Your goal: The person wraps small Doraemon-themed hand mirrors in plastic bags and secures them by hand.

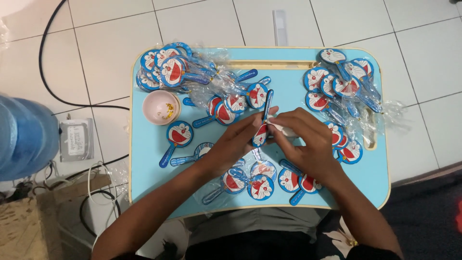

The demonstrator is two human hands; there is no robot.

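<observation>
My left hand (238, 139) and my right hand (308, 139) meet over the middle of a light blue tray table (154, 178). Between them stands a small round cartoon-cat paddle (263, 123) with a blue handle, held edge-on. My left fingers pinch its round head. My right fingers pinch a piece of clear plastic wrap (281, 127) against it. More of the same paddles lie loose on the table under and around both hands.
A heap of wrapped paddles (168, 70) lies at the table's back left, another heap (339, 84) at the back right. A pink bowl (161, 107) holds small gold bits. A blue water jug (24, 137), cables and a small grey box (76, 139) sit on the tiled floor at left.
</observation>
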